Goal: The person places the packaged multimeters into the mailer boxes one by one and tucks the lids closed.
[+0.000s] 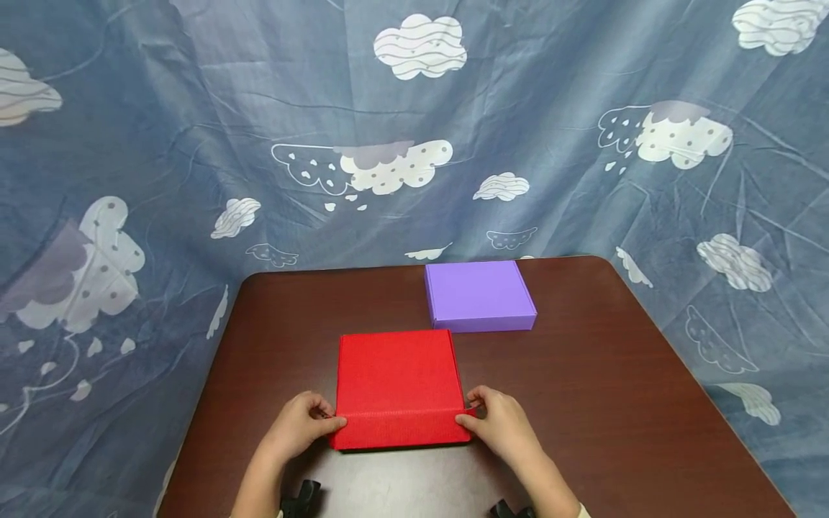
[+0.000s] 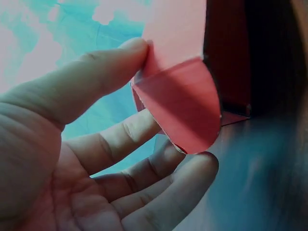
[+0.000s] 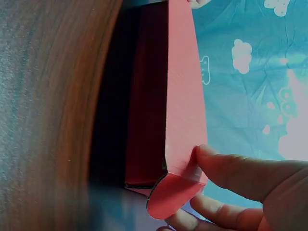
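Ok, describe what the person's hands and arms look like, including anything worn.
Both the left hand and the right hand are bare: no gloves or rings show. Forearms are bare too, with black wrist-mounted camera fittings just below them. A pale sleeve edge peeks at the right forearm.

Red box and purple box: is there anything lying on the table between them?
No. In the head view only bare brown table shows between the red box and the purple box.

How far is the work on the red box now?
Done: nothing clearly; the purple box sits shut behind. In hand: left hand and right hand pinch the rounded side flaps of the red box's lid. Left: whether opening or closing, the lid move.
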A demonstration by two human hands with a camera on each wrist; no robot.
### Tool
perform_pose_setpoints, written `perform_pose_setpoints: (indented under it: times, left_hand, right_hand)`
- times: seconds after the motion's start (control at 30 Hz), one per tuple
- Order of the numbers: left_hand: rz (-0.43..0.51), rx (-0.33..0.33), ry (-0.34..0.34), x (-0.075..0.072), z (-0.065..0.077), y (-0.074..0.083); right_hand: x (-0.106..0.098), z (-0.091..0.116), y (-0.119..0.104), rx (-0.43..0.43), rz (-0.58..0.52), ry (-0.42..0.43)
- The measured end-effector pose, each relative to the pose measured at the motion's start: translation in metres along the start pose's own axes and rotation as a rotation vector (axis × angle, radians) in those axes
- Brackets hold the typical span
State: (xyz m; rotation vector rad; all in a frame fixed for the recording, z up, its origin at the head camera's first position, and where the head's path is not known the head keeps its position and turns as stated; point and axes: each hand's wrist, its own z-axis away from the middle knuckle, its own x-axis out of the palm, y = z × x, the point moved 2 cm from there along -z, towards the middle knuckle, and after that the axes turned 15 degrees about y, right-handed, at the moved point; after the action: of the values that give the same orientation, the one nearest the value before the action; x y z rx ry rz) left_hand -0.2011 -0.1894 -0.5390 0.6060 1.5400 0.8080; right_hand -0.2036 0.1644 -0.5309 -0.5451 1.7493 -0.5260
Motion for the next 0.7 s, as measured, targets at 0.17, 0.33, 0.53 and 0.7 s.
perform_pose_setpoints:
  times: [0.17, 0.33, 0.53, 0.7]
  left_hand:
    - [0.029, -0.006, -0.010, 0.0010, 0.0019, 0.0001]
    - [0.019, -0.015, -0.019, -0.0001, 0.0013, 0.0010]
    - [0.055, -0.013, -0.078, -0.0012, -0.0005, -0.0033]
    - [0.152, -0.049, -0.135, -0.0024, 0.0000, -0.0065]
  right_hand:
    - [0.0018, 0.0026, 0.0029, 0.028, -0.022, -0.010]
    - [0.0031, 0.0024, 0.0028, 0.082, -0.089, -0.043]
    - [0.0009, 0.0009, 0.0030, 0.107, -0.160, -0.097]
    - [0.0015, 0.0009, 0.0072, 0.140, -0.237, -0.159]
